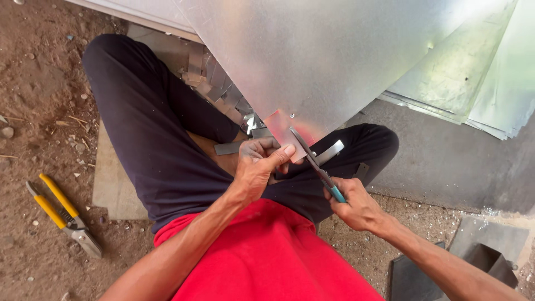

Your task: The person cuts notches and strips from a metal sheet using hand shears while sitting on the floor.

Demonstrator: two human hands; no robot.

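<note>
Your left hand point(257, 167) grips a dull, smooth metal sheet point(312, 61); your right hand point(356, 207) holds steel snips point(315, 163) with glossy teal plastic grips. Spare snips point(62, 214) have yellow plastic handles. The ground point(33, 83) is rough dirt, your trousers point(150, 145) matt cloth

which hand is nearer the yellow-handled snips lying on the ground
Left. The left hand grips the metal sheet corner, closer to the yellow-handled snips; the right hand is farther right, holding teal-handled snips.

Yellow-handled snips point(64, 214) lie on the ground left of the legs, metal sheet point(329, 61) ahead.
</note>
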